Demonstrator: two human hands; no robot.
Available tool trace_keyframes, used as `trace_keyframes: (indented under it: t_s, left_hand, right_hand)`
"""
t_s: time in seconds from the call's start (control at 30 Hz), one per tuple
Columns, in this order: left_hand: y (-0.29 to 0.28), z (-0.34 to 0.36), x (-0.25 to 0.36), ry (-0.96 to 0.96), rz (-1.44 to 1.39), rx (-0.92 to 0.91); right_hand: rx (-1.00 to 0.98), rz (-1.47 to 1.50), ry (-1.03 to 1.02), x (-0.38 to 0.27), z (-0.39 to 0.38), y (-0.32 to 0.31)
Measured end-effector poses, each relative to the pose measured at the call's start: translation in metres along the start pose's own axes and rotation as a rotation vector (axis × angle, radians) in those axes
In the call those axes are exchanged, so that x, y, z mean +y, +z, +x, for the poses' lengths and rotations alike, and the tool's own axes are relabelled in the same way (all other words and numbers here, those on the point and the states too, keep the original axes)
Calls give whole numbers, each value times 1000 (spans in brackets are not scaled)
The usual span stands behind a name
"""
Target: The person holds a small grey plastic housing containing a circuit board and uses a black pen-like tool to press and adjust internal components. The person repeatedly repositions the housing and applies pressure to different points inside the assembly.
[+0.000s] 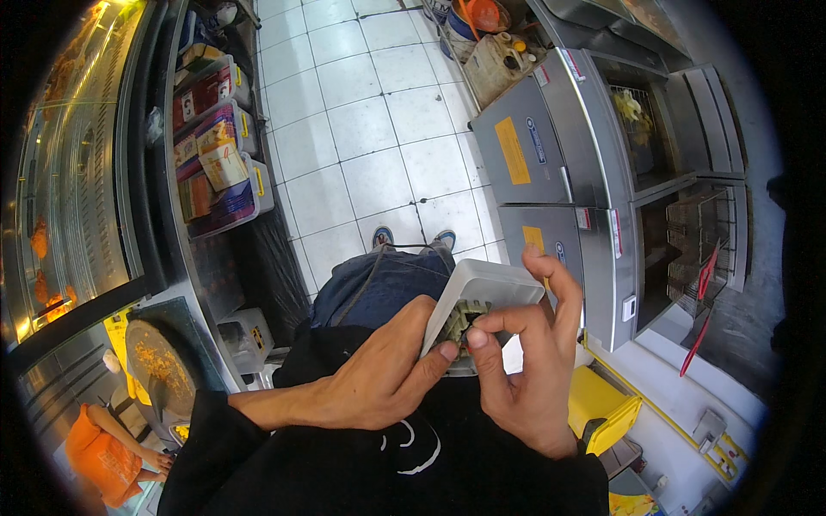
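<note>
In front of my chest is a pale grey plastic box, tilted, its open side toward me. Pale greenish ridged parts show inside it. My left hand grips the box from the left, with its thumb pressed at the lower edge. At the box's opening, my right hand has thumb and index finger pinched together against the parts. Something small and dark shows by those fingertips, too small to name. Another right finger reaches up along the box's right end. The box's underside is hidden.
Steel fryers with wire baskets line the right, above a yellow bin. A lit food display and shelves with plastic tubs stand left. At lower left, a person in orange works near a round board.
</note>
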State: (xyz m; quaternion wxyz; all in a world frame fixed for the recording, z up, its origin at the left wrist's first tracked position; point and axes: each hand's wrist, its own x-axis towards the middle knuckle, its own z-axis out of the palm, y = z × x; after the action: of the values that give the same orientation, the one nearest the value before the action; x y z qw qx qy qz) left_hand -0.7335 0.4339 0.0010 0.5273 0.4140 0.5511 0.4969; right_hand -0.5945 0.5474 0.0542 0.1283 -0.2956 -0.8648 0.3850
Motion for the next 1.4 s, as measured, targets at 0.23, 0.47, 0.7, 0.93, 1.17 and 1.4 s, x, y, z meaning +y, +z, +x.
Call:
trace_keyframes:
  t_s: [0.23,0.47,0.7,0.93,1.17,1.4]
  left_hand:
    - [-1,1,0,7,10,-3]
    - [-1,1,0,5,21,-32]
    - [-2,2,0,0,17,-40]
    - [-4,4,3,-45,-52,-76]
    - [-6,6,7,-129,-140,-124]
    - [-8,4,2,-208,-108,-167]
  right_hand:
    - [28,-71,-19,4,-4,7]
    - [27,-75,-35,3,-4,10]
    - [-14,-65,1,1,-3,3]
    - [5,0,40,3,-1,2]
    - [-129,131,93,-1,3,-20]
    - [-110,252,149,-3,0,-18]
